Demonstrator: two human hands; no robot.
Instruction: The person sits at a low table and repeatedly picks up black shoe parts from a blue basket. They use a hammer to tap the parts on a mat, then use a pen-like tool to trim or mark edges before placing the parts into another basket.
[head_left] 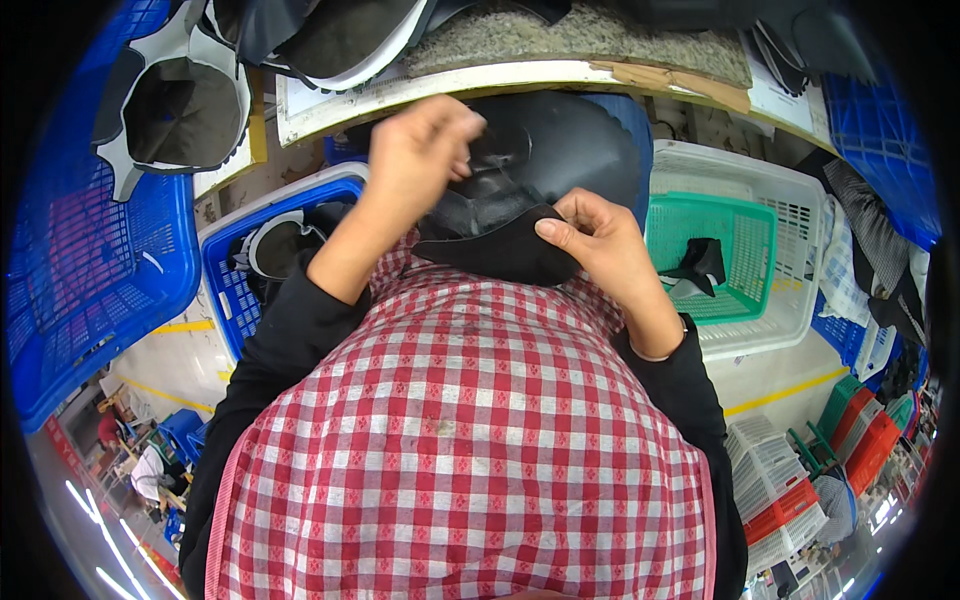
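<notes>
A curved black piece of leather-like material (515, 247) lies over my lap, its near edge against the checked apron. Thumb and fingers of my right hand (605, 232) pinch this piece at its right edge. Above its left side, my left hand (425, 150) is raised with curled fingers, slightly smeared by motion. Whatever those fingers may hold is too small to make out. Beneath and beyond the piece spreads a large, smooth black sheet (575, 140), which reaches under the bench edge.
Ahead is a workbench with a stone slab (590, 45) and black-and-white shoe uppers (185, 110). A blue basket (225, 290) with more pieces stands at left. At right, a green basket (735, 305) holding a black piece sits inside a white crate (800, 250).
</notes>
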